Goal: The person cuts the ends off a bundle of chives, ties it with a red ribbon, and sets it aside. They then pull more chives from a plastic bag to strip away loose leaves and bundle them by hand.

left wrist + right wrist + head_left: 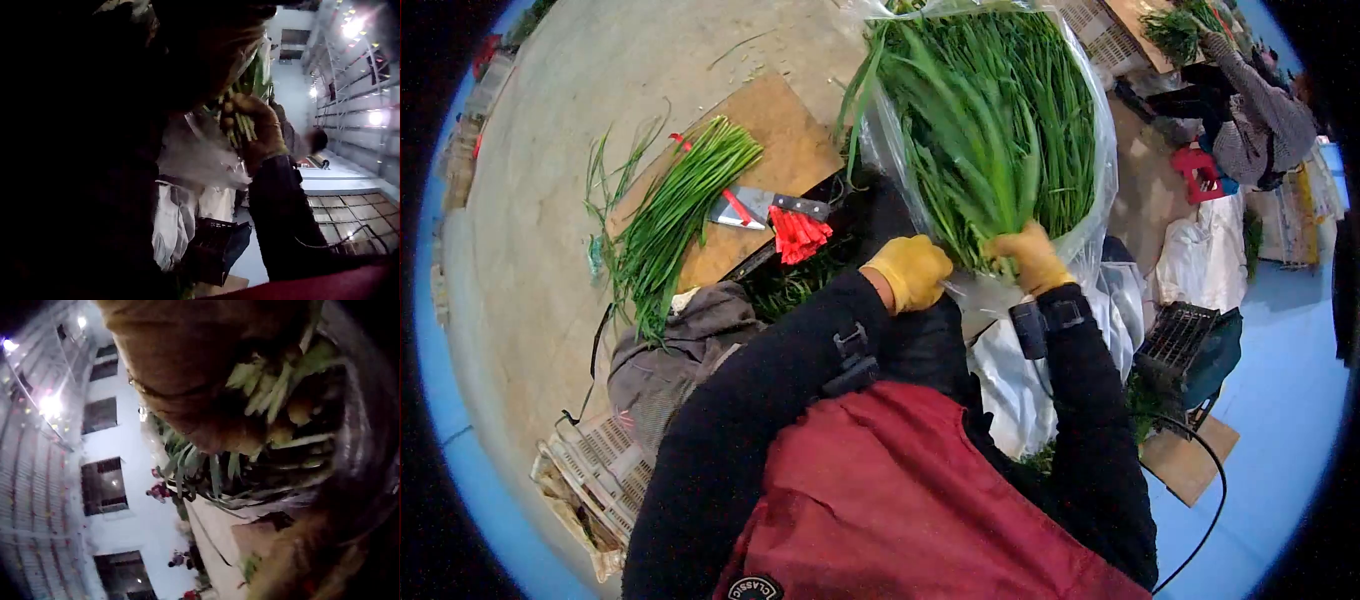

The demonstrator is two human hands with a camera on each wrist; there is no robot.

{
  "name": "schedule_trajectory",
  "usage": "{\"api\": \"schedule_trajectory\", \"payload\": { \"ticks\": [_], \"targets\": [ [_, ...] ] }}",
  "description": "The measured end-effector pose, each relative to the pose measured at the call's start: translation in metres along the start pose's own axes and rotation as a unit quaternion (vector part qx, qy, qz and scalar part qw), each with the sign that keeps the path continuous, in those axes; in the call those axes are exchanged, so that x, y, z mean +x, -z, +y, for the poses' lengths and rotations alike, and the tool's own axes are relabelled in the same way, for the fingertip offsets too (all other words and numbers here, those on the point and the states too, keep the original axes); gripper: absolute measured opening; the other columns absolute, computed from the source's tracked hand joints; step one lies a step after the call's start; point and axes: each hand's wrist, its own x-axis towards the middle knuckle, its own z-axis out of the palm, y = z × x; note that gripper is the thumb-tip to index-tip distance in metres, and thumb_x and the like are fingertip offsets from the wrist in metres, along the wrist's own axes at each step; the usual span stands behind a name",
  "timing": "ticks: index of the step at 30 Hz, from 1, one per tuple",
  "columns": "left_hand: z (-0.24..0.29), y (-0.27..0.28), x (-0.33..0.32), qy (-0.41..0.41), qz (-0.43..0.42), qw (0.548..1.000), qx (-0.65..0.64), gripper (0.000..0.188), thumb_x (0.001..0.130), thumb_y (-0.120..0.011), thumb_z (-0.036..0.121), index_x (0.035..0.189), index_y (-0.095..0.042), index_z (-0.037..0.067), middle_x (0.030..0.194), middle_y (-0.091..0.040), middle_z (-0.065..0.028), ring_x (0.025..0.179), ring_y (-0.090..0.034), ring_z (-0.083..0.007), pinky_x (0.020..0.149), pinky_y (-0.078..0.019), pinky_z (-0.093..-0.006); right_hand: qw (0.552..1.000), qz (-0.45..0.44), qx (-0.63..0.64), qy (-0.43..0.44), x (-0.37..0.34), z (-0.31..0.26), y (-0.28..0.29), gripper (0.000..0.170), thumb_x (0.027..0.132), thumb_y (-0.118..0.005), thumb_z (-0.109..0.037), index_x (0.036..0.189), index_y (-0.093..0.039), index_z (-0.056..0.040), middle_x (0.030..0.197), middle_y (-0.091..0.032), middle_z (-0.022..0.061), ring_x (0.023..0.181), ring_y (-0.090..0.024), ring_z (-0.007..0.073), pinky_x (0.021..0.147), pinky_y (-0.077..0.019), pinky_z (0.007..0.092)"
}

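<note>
A clear plastic bag (1108, 150) full of long flat green leaves lies open in front of me. My right hand (1032, 258), in a yellow glove, grips a bunch of garlic chives (1000, 165) by its pale stem ends, at the bag's near side. The cut stems (269, 394) poke out of this hand in the right wrist view. My left hand (912, 272), also gloved, has curled fingers and holds the bag's near edge, where the film (200, 153) stretches across in the left wrist view. That view is dark, and the left fingertips are hidden.
Left of the bag, a wooden board (785, 125) carries a chive bundle (685, 205), a knife (800, 206) and red ties (800, 235). A black crate (1175, 340) and white sacks (1200, 250) stand at right. Another person (1265, 125) works at the upper right.
</note>
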Motion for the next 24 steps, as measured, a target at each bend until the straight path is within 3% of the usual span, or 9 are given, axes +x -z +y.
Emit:
{"api": "schedule_trajectory", "payload": {
  "ticks": [2, 5, 7, 10, 12, 13, 16, 20, 24],
  "targets": [
    [0.002, 0.006, 0.000, 0.006, -0.039, 0.999, 0.012, 0.024, 0.074, -0.061, 0.024, 0.091, -0.062, 0.007, 0.088, -0.065, -0.0157, 0.085, -0.062, -0.0376, 0.072, -0.0508, -0.0461, 0.998, -0.056, 0.029, 0.002, -0.011, -0.036, 0.009, 0.032, 0.068, -0.065, -0.006, 0.098, -0.061, 0.0071, 0.087, -0.066, 0.0100, 0.074, -0.063, 0.0183, 0.070, -0.0480, 0.0265],
    [-0.001, -0.004, 0.005, -0.006, 0.046, 0.998, -0.039, 0.031, 0.074, -0.062, 0.026, 0.099, -0.059, 0.008, 0.092, -0.064, -0.0159, 0.087, -0.062, -0.0371, 0.074, -0.0505, -0.0458, 0.993, -0.089, 0.053, -0.051, -0.006, -0.034, 0.033, 0.045, 0.067, -0.065, -0.005, 0.110, -0.059, 0.0043, 0.093, -0.066, 0.0078, 0.080, -0.062, 0.0185, 0.076, -0.0485, 0.0290],
    [0.004, 0.003, 0.009, 0.007, 0.004, 1.000, -0.021, 0.034, 0.074, -0.062, 0.026, 0.103, -0.057, 0.008, 0.094, -0.064, -0.0159, 0.090, -0.062, -0.0365, 0.076, -0.0502, -0.0454, 0.996, -0.064, -0.059, 0.016, -0.009, -0.027, 0.024, 0.031, 0.069, -0.066, -0.005, 0.098, -0.062, 0.0055, 0.095, -0.065, 0.0116, 0.084, -0.063, 0.0201, 0.077, -0.0485, 0.0285],
    [0.008, 0.007, 0.014, 0.041, -0.034, 0.999, -0.010, 0.036, 0.074, -0.063, 0.026, 0.104, -0.057, 0.008, 0.096, -0.064, -0.0157, 0.092, -0.061, -0.0358, 0.077, -0.0499, -0.0453, 0.989, -0.046, -0.135, 0.044, 0.004, 0.005, 0.022, 0.039, 0.071, -0.067, -0.004, 0.109, -0.059, 0.0035, 0.104, -0.063, 0.0109, 0.091, -0.061, 0.0200, 0.081, -0.0478, 0.0296],
    [0.008, 0.004, 0.017, 0.047, -0.040, 0.998, -0.009, 0.037, 0.073, -0.063, 0.026, 0.105, -0.056, 0.008, 0.096, -0.064, -0.0157, 0.093, -0.061, -0.0356, 0.077, -0.0499, -0.0453, 0.997, 0.003, -0.079, -0.017, 0.007, 0.018, 0.011, 0.050, 0.069, -0.067, -0.004, 0.117, -0.055, 0.0032, 0.103, -0.064, 0.0077, 0.090, -0.060, 0.0183, 0.083, -0.0471, 0.0300],
    [0.006, 0.000, 0.019, 0.042, -0.036, 0.998, -0.009, 0.038, 0.073, -0.064, 0.026, 0.105, -0.056, 0.008, 0.096, -0.064, -0.0158, 0.093, -0.061, -0.0356, 0.077, -0.0499, -0.0452, 1.000, -0.013, -0.013, -0.026, 0.002, 0.018, 0.002, 0.055, 0.069, -0.069, -0.002, 0.121, -0.051, 0.0036, 0.106, -0.063, 0.0086, 0.094, -0.059, 0.0190, 0.087, -0.0463, 0.0309],
    [0.004, -0.001, 0.024, 0.053, -0.044, 0.998, -0.004, 0.040, 0.073, -0.065, 0.026, 0.107, -0.055, 0.008, 0.096, -0.063, -0.0161, 0.092, -0.062, -0.0357, 0.077, -0.0500, -0.0454, 1.000, -0.011, 0.018, -0.022, 0.007, 0.036, -0.003, 0.057, 0.069, -0.071, -0.002, 0.122, -0.050, 0.0039, 0.108, -0.062, 0.0093, 0.097, -0.059, 0.0195, 0.088, -0.0460, 0.0313],
    [0.006, 0.001, 0.021, 0.055, -0.024, 0.998, -0.018, 0.044, 0.073, -0.067, 0.027, 0.110, -0.054, 0.008, 0.096, -0.063, -0.0163, 0.092, -0.062, -0.0357, 0.077, -0.0502, -0.0449, 0.999, -0.036, -0.028, -0.018, 0.018, 0.043, 0.008, 0.052, 0.067, -0.069, -0.001, 0.117, -0.053, 0.0043, 0.104, -0.064, 0.0097, 0.093, -0.060, 0.0194, 0.085, -0.0467, 0.0308],
    [0.011, 0.013, 0.011, 0.038, -0.036, 0.998, -0.020, 0.048, 0.072, -0.067, 0.027, 0.116, -0.053, 0.010, 0.097, -0.063, -0.0169, 0.091, -0.062, -0.0362, 0.075, -0.0509, -0.0451, 1.000, -0.006, -0.001, -0.011, 0.002, -0.003, 0.023, 0.046, 0.070, -0.066, -0.005, 0.114, -0.056, 0.0049, 0.100, -0.065, 0.0095, 0.086, -0.062, 0.0183, 0.079, -0.0480, 0.0295]
  ]
}}
